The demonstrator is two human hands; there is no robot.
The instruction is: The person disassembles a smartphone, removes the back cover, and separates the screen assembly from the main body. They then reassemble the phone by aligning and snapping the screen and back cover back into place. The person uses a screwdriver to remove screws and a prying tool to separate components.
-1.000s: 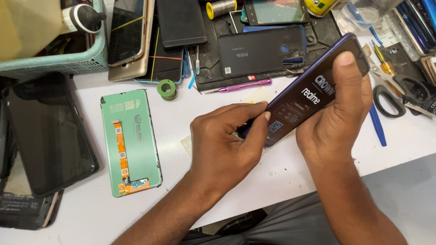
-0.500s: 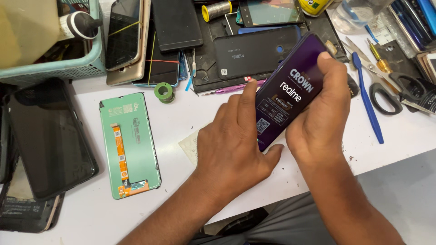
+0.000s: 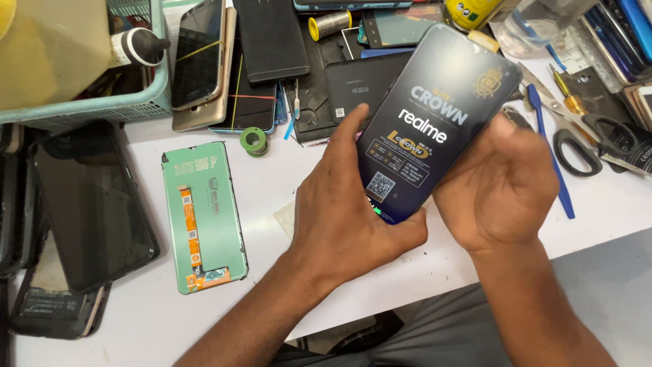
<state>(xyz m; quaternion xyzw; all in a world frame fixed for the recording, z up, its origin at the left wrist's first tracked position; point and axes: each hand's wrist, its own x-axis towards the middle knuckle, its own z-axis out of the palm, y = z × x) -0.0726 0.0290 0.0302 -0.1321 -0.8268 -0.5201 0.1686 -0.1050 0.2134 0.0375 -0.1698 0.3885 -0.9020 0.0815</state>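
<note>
White worktop [image 3: 285, 299] cluttered with phone parts | left hand [image 3: 346, 217], right hand [image 3: 499, 183] grip dark screen panel [image 3: 428, 122]

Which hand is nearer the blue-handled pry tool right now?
Right. The right hand grips the dark phone screen panel just beside the blue pry tool, apart from it. The left hand is across the panel, farther away.

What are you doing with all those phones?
A person holds a dark phone screen up over a white table with both hands: left hand at its lower edge, right hand along its side. A green screen panel lies flat to the left. Scissors and more phones lie behind.
</note>
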